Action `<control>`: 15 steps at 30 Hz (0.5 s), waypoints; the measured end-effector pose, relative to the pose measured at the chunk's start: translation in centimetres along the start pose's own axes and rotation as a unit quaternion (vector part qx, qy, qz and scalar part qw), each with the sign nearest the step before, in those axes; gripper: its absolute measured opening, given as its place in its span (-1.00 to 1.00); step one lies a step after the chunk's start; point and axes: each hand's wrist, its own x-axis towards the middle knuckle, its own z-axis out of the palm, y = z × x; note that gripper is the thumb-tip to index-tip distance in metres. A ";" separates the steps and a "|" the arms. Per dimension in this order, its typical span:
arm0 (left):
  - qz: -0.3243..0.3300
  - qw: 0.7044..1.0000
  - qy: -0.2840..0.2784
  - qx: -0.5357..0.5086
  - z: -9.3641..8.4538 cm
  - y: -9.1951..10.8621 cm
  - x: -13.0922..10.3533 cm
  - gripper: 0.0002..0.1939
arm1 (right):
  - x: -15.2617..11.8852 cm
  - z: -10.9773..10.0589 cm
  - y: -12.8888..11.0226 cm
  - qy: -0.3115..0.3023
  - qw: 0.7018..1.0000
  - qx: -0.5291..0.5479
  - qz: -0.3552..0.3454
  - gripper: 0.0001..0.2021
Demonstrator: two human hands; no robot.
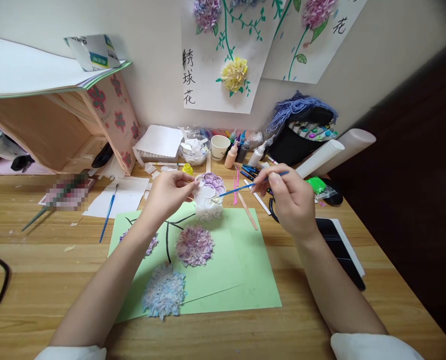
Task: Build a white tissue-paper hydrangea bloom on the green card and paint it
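Observation:
My left hand pinches the left edge of a small white paint palette, its wells smeared with purple. In my right hand is a thin blue paintbrush, its tip at the palette's lower right. Below lies green paper with dark drawn stems. On it sit a pinkish-purple paper flower and a light blue one. A whitish flower shows just under the palette, and another purple flower is partly hidden by my left forearm.
A second blue paintbrush rests on white paper at the left. Behind my hands stand a paper cup, a peach paint bottle and a bowl of scraps. A wooden stick and a black device lie to the right.

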 end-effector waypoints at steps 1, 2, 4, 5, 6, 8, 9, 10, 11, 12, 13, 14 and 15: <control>-0.003 1.000 0.000 -0.005 -0.1 0.1 0.0 -0.79 | 0.2 0.0 0.2 0.012 0.999 0.026 0.034 -0.76; -0.005 1.000 0.002 -0.009 -0.1 0.1 0.0 -0.79 | 0.4 0.1 0.5 0.020 0.996 0.053 0.063 -0.76; -0.003 1.000 0.005 -0.013 -0.3 0.1 0.0 -0.78 | 0.8 0.0 0.9 0.033 0.990 0.096 0.102 -0.77; -0.001 1.000 0.005 -0.016 -0.3 0.1 0.1 -0.77 | 1.0 -0.1 1.0 0.040 0.987 0.109 0.111 -0.77; 0.001 1.000 0.005 -0.020 -0.4 0.0 0.1 -0.77 | 1.1 -0.2 1.1 0.046 0.985 0.116 0.116 -0.77; 0.000 0.999 0.007 -0.035 -0.5 0.0 0.2 -0.75 | 1.2 -0.3 1.1 0.057 0.984 0.120 0.116 -0.78; -0.002 0.999 0.010 -0.044 -0.5 0.0 0.2 -0.75 | 1.2 -0.4 1.0 0.063 0.984 0.119 0.114 -0.78; -0.006 0.998 0.014 -0.052 -0.6 0.0 0.2 -0.74 | 1.2 -0.5 1.0 0.069 0.984 0.118 0.112 -0.78; -0.009 0.998 0.018 -0.059 -0.7 0.0 0.3 -0.74 | 1.1 -0.6 0.9 0.074 0.984 0.118 0.110 -0.78; -0.012 0.998 0.021 -0.065 -0.7 0.1 0.3 -0.74 | 1.1 -0.6 0.9 0.081 0.984 0.119 0.110 -0.78; -0.015 0.997 0.025 -0.069 -0.8 0.2 0.3 -0.73 | 1.1 -0.7 0.9 0.089 0.983 0.119 0.109 -0.78; -0.020 0.997 0.028 -0.071 -0.9 0.3 0.3 -0.74 | 1.1 -0.8 1.0 0.097 0.982 0.119 0.108 -0.78; -0.024 0.997 0.033 -0.071 -1.0 0.4 0.3 -0.74 | 1.1 -0.9 1.0 0.105 0.982 0.119 0.106 -0.78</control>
